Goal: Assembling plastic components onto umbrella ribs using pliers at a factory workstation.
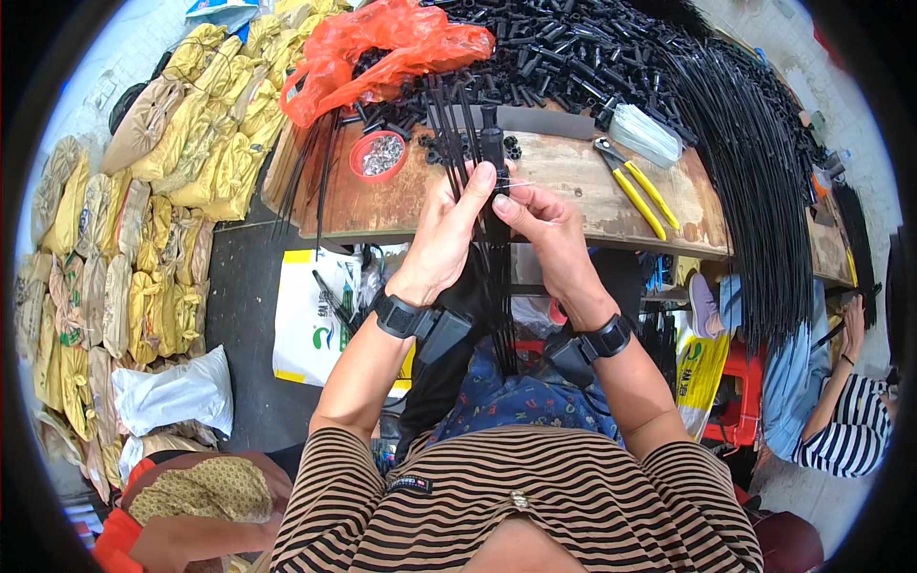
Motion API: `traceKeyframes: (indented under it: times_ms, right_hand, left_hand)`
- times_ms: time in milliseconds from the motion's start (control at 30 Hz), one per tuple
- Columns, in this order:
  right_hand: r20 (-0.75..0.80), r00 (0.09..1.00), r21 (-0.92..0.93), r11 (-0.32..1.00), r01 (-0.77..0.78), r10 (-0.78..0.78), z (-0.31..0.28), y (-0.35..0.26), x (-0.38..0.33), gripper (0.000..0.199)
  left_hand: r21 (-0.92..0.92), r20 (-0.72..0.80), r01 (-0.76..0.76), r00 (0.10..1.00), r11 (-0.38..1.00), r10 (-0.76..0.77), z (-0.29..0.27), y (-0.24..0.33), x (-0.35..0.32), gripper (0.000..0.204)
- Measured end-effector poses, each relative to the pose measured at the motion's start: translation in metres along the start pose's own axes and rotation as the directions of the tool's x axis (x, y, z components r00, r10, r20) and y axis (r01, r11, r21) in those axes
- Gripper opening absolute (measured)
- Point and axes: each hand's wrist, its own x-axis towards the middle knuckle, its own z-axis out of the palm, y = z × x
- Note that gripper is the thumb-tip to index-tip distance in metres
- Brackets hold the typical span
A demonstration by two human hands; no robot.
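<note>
In front of my body, at the near edge of the wooden table (pixel 697 205), my left hand (pixel 441 229) is closed round a bundle of long thin black rods (pixel 497 306). The bundle hangs down toward my lap, and some rods rise above the hand. A black tubular plastic piece (pixel 491 138) stands upright at the top of my grip. Thumb and fingers of my right hand (pixel 554 234) pinch together against the bundle's right side. From there a thin pale strand (pixel 519 183) sticks out; my fingers hide where it runs.
A heap of black tubular parts (pixel 564 57) covers the table's far side, beside a red plastic bag (pixel 382 53). Nearer are a red bowl (pixel 377 156) of small shiny pieces, yellow-handled pliers (pixel 638 191) and a clear packet (pixel 647 136). Black rods (pixel 759 229) overhang at right, near a co-worker (pixel 845 430).
</note>
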Motion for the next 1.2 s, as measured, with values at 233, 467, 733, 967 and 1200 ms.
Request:
traceKeyframes:
  times_ms: [233,467,733,967,1200]
  right_hand:
    - [-0.101,0.988,-0.019,0.993,0.115,-0.116,0.01,0.012,-0.001,0.017]
    - [-0.061,0.998,0.031,1.0,0.001,0.001,0.006,0.004,-0.004,0.016]
    - [0.047,0.999,-0.111,0.994,0.015,-0.009,-0.008,0.003,-0.004,0.021]
    - [0.25,0.936,0.058,0.961,-0.271,0.249,-0.039,-0.009,0.0,0.025]
    - [0.299,0.93,-0.064,0.977,-0.205,0.215,-0.038,-0.003,0.01,0.02]
  left_hand:
    - [-0.157,-0.02,0.062,0.998,0.986,-0.066,0.001,-0.003,-0.001,0.035]
    - [-0.064,-0.025,0.024,0.999,0.998,-0.026,0.004,-0.002,-0.006,0.034]
    - [-0.007,0.023,0.03,0.999,1.0,-0.03,0.006,0.005,-0.004,0.035]
    - [-0.189,0.042,0.185,0.983,0.964,-0.18,0.004,0.0,-0.002,0.04]
    - [-0.228,0.111,0.21,0.976,0.951,-0.189,-0.001,0.0,0.0,0.039]
